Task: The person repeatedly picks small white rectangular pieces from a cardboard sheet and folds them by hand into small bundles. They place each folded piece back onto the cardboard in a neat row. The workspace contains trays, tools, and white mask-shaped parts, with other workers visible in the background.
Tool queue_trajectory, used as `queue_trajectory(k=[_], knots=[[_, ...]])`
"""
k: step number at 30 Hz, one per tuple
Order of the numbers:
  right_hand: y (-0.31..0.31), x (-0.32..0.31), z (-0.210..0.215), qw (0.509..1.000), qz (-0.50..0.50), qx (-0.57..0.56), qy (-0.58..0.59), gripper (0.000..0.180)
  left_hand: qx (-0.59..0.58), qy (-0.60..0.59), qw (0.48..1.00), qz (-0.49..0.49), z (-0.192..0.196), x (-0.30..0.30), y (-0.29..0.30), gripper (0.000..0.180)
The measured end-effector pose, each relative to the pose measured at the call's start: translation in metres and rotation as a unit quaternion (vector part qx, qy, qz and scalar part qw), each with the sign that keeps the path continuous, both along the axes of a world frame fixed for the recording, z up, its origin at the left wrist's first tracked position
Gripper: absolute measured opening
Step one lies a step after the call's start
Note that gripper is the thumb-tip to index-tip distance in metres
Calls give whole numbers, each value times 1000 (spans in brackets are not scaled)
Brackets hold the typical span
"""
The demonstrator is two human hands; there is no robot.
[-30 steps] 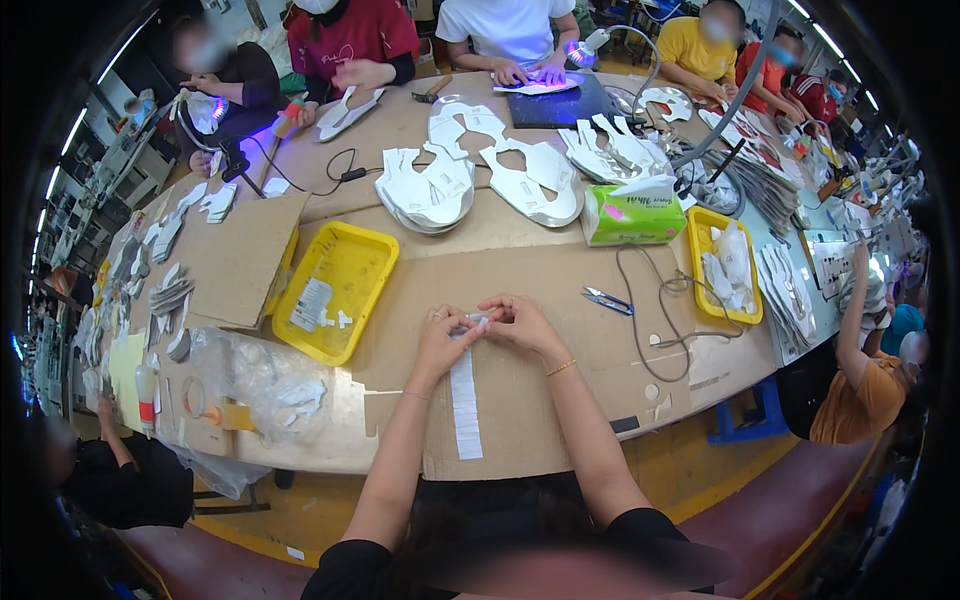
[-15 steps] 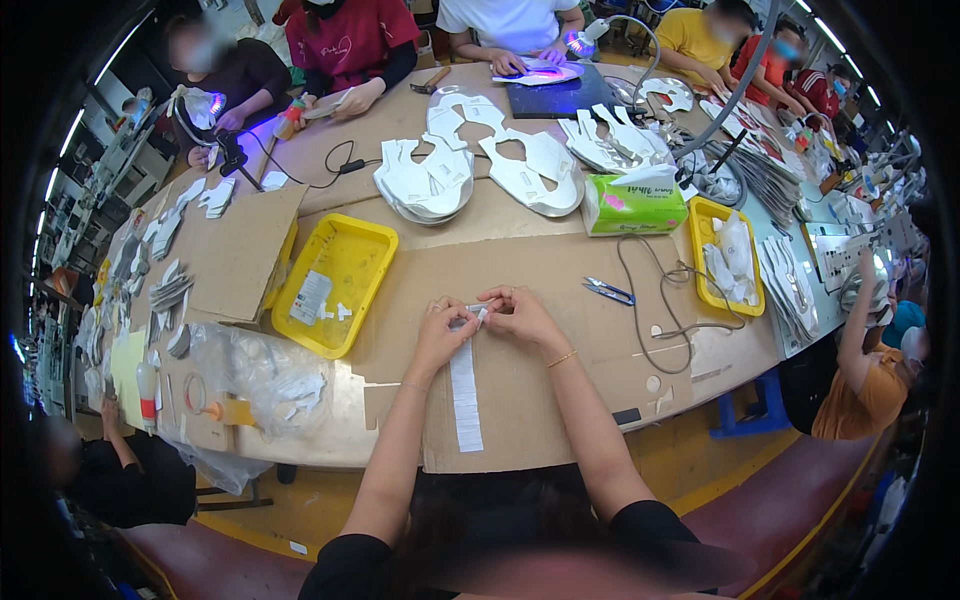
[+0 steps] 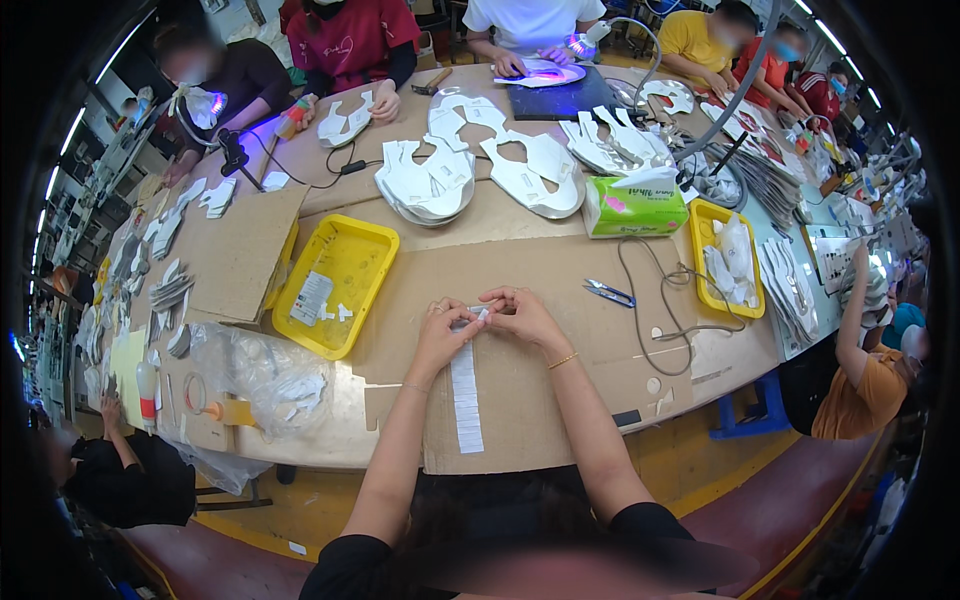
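Observation:
Both hands meet over the cardboard sheet in the middle of the table. My left hand (image 3: 443, 326) is closed, its fingertips pinching a small white piece (image 3: 478, 312) that the fingers partly cover. From the right, my right hand (image 3: 521, 317) pinches the same piece with thumb and forefinger. A long strip of white labels (image 3: 466, 405) runs from beneath my fingers toward the near edge; whether the small piece is still joined to it I cannot tell. Blue-handled thread snips (image 3: 609, 292) lie to the right of my right hand.
A yellow tray (image 3: 385, 290) with a few white scraps stands at left, another yellow tray (image 3: 757, 295) at right. Beyond are stacked white shoe-upper pieces (image 3: 428, 190), a green tissue pack (image 3: 640, 208) and a loose grey cable (image 3: 640, 310). Co-workers sit along the far side.
My fingers have closed in more over the small white piece, with little other hand movement. Across the table, a co-worker has laid a white cut-out piece down flat.

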State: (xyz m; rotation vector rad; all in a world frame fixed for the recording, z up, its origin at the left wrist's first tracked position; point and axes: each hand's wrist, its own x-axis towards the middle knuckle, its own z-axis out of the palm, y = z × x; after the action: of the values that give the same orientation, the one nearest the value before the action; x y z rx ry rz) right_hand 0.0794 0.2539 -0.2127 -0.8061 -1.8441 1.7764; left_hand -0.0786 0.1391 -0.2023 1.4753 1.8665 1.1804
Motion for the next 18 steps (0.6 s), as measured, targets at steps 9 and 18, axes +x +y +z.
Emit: queue_trajectory(k=[9, 18], knots=[[1, -1, -3, 1000, 1, 24, -16, 32, -8, -5, 1000, 1, -3, -2, 1, 14], [1, -1, -5, 1000, 2, 26, -16, 32, 6, -11, 1000, -1, -4, -2, 1, 13]])
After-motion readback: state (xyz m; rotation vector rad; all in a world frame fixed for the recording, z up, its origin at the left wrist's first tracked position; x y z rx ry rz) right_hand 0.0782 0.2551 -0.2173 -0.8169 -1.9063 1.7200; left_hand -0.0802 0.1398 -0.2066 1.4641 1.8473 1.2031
